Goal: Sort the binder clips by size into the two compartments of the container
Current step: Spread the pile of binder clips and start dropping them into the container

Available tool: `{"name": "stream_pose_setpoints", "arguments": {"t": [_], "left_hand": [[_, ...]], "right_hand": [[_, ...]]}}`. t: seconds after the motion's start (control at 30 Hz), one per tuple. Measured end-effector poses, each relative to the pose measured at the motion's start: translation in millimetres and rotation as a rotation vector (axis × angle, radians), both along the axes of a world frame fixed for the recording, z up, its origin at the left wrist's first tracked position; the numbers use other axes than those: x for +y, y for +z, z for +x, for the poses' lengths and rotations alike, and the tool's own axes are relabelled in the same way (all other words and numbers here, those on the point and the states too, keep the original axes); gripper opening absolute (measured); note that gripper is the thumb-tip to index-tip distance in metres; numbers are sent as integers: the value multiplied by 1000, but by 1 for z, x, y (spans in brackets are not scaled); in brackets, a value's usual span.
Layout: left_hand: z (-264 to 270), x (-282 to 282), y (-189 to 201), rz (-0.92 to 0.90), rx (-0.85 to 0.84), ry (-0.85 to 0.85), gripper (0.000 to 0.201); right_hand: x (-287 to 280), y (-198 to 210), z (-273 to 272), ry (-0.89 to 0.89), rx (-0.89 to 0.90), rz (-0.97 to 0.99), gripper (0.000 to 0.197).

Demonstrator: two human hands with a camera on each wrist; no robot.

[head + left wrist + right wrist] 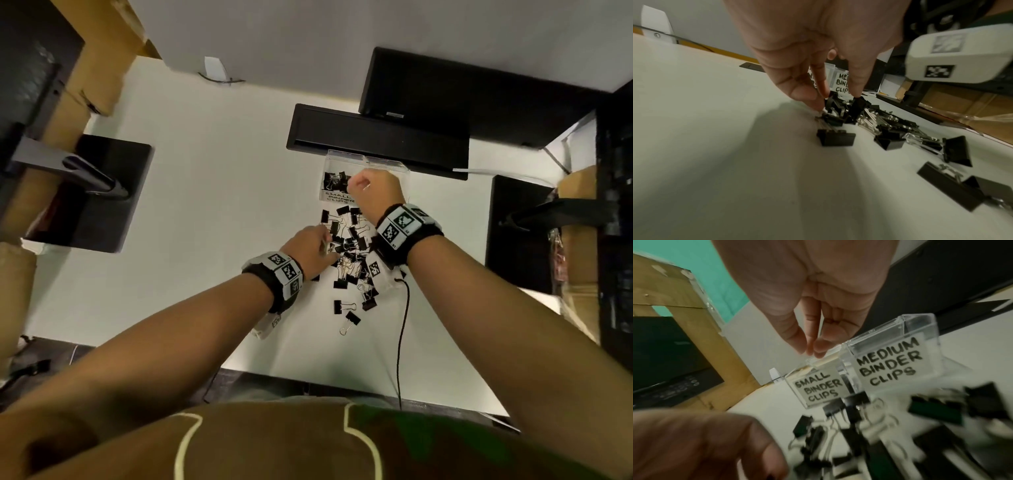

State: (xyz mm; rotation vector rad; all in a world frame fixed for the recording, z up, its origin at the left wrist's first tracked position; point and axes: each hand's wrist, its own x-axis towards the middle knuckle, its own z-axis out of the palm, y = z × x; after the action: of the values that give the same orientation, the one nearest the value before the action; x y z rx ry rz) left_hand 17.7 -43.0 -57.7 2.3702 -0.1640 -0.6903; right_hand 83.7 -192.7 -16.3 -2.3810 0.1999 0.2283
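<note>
Several black binder clips (pixel 349 255) lie in a loose pile on the white table (pixel 205 192). My left hand (pixel 325 245) reaches into the pile's left side. In the left wrist view its thumb and forefinger (pixel 818 107) pinch the wire handle of a small clip (pixel 831 121). The clear two-compartment container (pixel 337 198) stands behind the pile. Its left part, labelled SMALL BINDER CLIPS (pixel 818 389), holds several clips (pixel 334 180). The right part is labelled MEDIUM BINDER CLIPS (pixel 890 363). My right hand (pixel 358 186) hovers over the small compartment, fingertips (pixel 822 345) bunched against the thumb with no clip showing.
A black slotted tray (pixel 376 137) lies just behind the container. Black monitor bases stand at left (pixel 102 205) and right (pixel 517 233). A black cable (pixel 402 325) runs from my right wrist to the table's near edge. Cardboard boxes line both sides.
</note>
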Motion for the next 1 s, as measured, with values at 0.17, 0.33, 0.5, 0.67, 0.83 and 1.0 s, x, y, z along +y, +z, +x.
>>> {"name": "stream_pose_setpoints", "arguments": {"t": [0.17, 0.33, 0.5, 0.67, 0.83, 1.0], "left_hand": [[1, -5, -3, -29, -5, 71, 15], [10, 3, -3, -64, -19, 153, 12], [15, 17, -5, -28, -103, 178, 16], [-4, 15, -6, 32, -119, -103, 16], [-21, 11, -17, 105, -115, -342, 25], [-23, 10, -19, 125, -150, -330, 22]], "right_hand": [[-11, -26, -49, 164, 205, -36, 19], [-21, -47, -82, 255, 235, -152, 21], [-28, -46, -91, 107, 135, -80, 26], [-22, -49, -96, 179, 125, -180, 27], [-17, -54, -97, 241, 106, -202, 20], [-14, -54, -98, 244, 110, -132, 14]]}}
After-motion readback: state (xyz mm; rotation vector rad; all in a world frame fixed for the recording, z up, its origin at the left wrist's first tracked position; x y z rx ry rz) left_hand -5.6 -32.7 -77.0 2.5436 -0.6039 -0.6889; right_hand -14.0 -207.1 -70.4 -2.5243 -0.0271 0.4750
